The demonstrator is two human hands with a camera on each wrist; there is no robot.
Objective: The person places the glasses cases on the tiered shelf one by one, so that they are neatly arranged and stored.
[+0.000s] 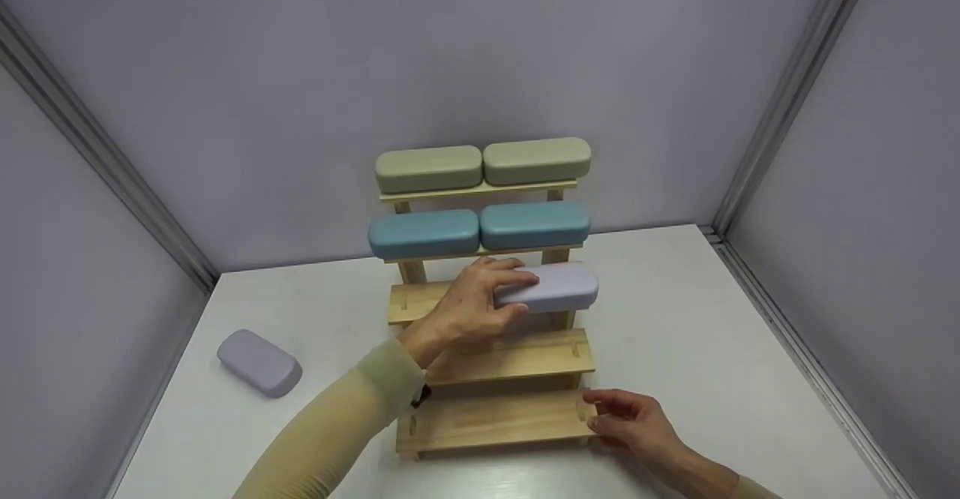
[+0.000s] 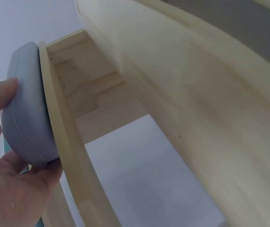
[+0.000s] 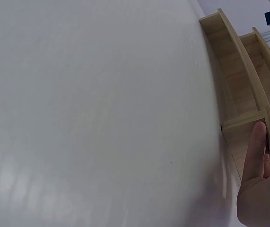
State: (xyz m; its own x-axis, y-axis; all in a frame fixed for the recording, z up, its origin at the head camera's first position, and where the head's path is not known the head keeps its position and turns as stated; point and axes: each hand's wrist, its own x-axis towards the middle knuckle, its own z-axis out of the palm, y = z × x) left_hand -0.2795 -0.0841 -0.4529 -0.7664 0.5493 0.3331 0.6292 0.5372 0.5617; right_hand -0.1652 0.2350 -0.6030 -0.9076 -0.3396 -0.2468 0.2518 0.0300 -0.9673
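Note:
A stepped wooden rack [image 1: 510,356] stands in the middle of the white table. My left hand [image 1: 472,304] grips the left end of a lilac glasses case [image 1: 559,287] at the right side of the middle step. In the left wrist view, thumb and fingers sit on opposite sides of that case [image 2: 26,104], which lies against the step's wooden board. My right hand [image 1: 637,428] pinches the right end of the lowest step between thumb and fingers; the right wrist view shows the thumb against the rack's end [image 3: 246,137].
Two green cases [image 1: 429,169] fill the top step, with two blue cases [image 1: 424,233] on the one below. Another lilac case [image 1: 259,362] lies on the table [image 1: 337,311] to the left. Grey-white panels [image 1: 450,49] enclose the back and sides.

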